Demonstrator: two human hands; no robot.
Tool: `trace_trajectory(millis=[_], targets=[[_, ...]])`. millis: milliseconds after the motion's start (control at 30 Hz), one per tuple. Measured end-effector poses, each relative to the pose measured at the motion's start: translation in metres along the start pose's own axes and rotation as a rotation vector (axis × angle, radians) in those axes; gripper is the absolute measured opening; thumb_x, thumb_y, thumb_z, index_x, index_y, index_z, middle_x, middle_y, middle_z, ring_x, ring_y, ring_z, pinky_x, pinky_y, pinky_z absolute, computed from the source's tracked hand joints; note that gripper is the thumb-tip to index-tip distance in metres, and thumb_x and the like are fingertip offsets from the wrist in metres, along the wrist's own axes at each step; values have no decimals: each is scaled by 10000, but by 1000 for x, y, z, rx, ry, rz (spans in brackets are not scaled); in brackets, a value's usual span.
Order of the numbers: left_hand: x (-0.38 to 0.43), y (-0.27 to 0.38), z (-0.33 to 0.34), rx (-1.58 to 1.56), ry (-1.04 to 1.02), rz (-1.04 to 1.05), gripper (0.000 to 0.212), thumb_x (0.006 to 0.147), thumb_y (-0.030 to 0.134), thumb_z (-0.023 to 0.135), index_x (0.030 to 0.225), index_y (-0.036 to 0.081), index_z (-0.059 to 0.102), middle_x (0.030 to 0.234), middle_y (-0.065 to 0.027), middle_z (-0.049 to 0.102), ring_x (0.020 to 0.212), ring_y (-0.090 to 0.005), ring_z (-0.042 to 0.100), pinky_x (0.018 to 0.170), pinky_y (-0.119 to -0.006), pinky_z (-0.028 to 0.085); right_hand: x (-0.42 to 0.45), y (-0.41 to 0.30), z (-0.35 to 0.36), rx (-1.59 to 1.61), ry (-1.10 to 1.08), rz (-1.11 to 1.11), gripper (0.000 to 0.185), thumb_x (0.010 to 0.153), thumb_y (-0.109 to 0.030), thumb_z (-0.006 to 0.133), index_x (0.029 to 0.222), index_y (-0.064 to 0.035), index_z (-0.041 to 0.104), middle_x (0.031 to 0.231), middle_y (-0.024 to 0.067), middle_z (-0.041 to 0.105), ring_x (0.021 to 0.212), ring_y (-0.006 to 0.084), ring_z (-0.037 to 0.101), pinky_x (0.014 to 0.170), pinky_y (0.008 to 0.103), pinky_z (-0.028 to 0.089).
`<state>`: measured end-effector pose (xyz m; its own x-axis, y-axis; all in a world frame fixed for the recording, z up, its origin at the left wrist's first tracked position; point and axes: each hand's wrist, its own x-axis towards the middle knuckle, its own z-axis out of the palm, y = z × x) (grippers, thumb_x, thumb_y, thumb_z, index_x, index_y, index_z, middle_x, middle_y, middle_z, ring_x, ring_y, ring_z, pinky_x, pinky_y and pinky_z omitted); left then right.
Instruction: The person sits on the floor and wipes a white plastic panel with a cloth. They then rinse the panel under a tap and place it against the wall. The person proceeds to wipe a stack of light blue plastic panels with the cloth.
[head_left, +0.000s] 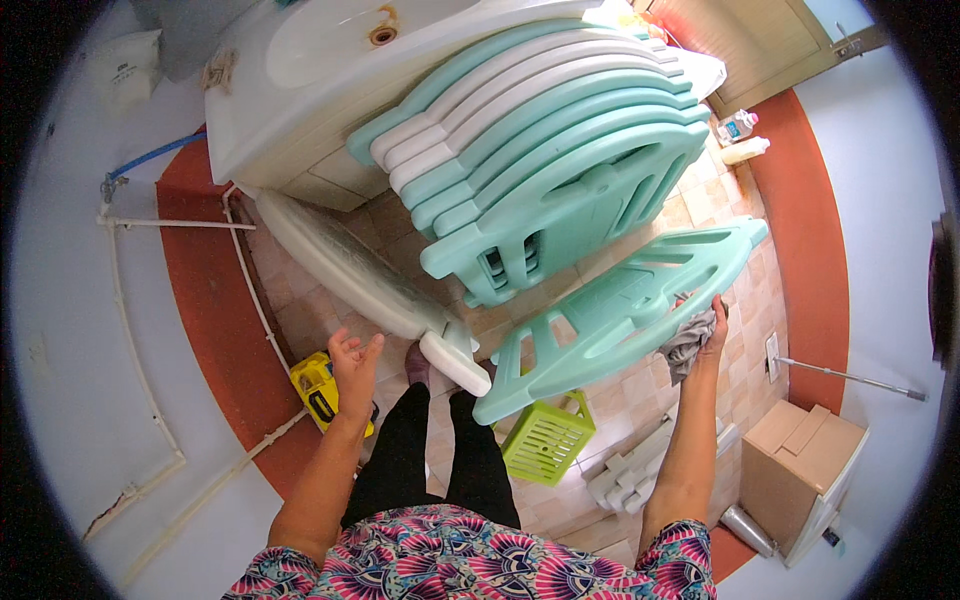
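Observation:
In front of me, a teal molded plastic panel (600, 322) with slots stands tilted on the tiled floor. My right hand (712, 330) grips a grey cloth (686, 345) against the panel's upper right edge; some fingers are hidden behind the edge. Held apart from everything, my left hand (354, 371) has its fingers spread and nothing in it. Ahead of that hand, a white plastic panel (345, 270) stands on edge, its near end close to the teal panel's lower corner. Beyond them, several similar teal and white panels (555, 180) stand upright in a row.
A white sink (322, 45) is behind the row. Near my feet are a yellow plastic container (315, 382) and a green slotted plastic basket (547, 442). White plastic pieces (630, 465), a cardboard box (802, 442), a flat mop (832, 371) and bottles (735, 127) are at right.

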<state>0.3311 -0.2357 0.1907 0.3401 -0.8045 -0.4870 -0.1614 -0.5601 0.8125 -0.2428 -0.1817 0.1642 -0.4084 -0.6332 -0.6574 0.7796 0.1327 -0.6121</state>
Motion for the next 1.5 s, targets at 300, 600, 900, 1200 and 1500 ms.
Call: trace_trajectory(millis=[300,600,900,1200,1500], targets=[[35,-29,22,9,-122,-21,801,815,221,752,1414,26,258,1285,-164,440,1112,-227,501,947,-346,413,93,-31,-15,-128,-64,-55,549,886,-361,588,1286,-1,476,1076,247,639,853,388,661,786,510,535],[48,8,63,-320,56,-232,750,796,239,763,1378,26,339,1283,-101,501,1112,-224,516,907,-358,443,91,-27,4,-99,18,-45,394,892,-297,593,1168,-18,574,983,210,676,870,333,657,797,467,536],[86,-14,62,-395,260,-25,687,761,45,685,1369,11,367,1257,-148,529,1111,-287,552,934,-389,457,2,48,-11,-451,293,-375,526,812,-61,626,1312,11,481,970,121,629,854,229,628,730,351,529],[76,-31,27,-380,287,-18,649,708,6,678,1303,-16,419,1218,-162,544,1094,-297,557,928,-374,445,-106,192,-27,-1059,-100,378,584,682,-42,680,1249,-34,537,1044,69,648,889,170,617,782,297,487],[87,-53,-3,-364,282,-114,536,759,57,717,1234,-63,501,1175,-167,591,1044,-286,586,895,-385,468,-172,296,101,-1113,-476,53,954,702,-24,690,1512,-96,192,1125,138,625,965,252,593,908,327,455]])
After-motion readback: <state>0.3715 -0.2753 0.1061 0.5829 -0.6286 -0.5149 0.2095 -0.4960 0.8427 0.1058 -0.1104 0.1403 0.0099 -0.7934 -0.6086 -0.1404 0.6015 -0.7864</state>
